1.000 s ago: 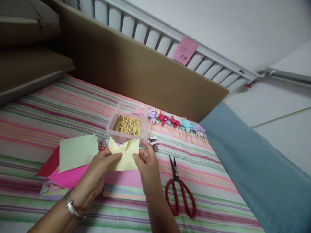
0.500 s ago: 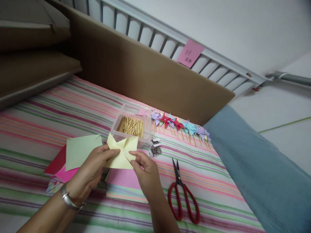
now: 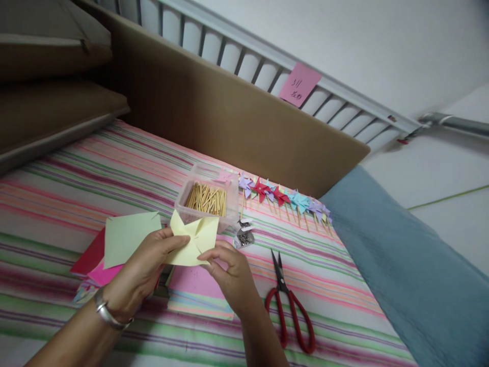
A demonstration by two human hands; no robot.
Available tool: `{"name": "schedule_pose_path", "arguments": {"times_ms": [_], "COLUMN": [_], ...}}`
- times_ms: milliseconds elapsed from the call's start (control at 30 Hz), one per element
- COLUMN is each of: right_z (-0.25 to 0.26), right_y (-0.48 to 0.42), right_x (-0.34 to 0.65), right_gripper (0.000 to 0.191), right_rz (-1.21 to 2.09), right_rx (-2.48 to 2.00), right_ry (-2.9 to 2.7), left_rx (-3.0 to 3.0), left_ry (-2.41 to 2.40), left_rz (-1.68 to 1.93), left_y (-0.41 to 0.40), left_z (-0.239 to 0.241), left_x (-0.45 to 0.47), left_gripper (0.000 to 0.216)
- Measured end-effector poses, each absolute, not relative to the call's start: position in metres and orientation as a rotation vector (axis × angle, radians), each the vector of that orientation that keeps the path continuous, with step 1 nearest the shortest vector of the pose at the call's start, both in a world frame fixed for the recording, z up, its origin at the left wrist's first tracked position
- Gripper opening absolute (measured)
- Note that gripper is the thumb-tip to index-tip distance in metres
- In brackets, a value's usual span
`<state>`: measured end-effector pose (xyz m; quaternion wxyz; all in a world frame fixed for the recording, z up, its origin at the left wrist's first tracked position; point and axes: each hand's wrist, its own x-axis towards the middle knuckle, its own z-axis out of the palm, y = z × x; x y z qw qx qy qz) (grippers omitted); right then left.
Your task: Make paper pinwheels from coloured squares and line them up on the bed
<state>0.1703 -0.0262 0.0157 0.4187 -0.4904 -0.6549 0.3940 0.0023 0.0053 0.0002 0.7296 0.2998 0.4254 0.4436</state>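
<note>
- yellow paper (image 3: 194,246) is up in the air over the pink paper (image 3: 196,283)
- left hand (image 3: 153,257) pinches its left side, right hand's (image 3: 229,272) fingers pinch the lower right corner
- probably super light, bendy, tears easy; I'd grip edges gently

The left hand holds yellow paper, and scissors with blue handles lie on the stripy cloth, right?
Nope: the scissors have red handles, not blue, as the head view shows. They do lie on the stripy cloth, and the left hand does hold yellow paper.
</note>
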Motion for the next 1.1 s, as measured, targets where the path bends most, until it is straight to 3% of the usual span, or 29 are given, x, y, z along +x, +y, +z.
{"name": "schedule_pose_path", "arguments": {"times_ms": [267, 1100], "right_z": [0.010, 0.004], "right_y": [-0.025, -0.023], "right_x": [0.167, 0.162], "right_gripper": [0.002, 0.012], "right_rz": [1.084, 0.906], "right_rx": [-1.359, -1.629], "right_ry": [-1.404, -1.411], "left_rx": [0.656, 0.672], "left_ry": [1.061, 1.072], "left_rz": [0.982, 0.937], "left_y": [0.000, -0.004], "left_z": [0.005, 0.001], "left_x": [0.014, 0.021], "left_gripper": [0.011, 0.019]}}
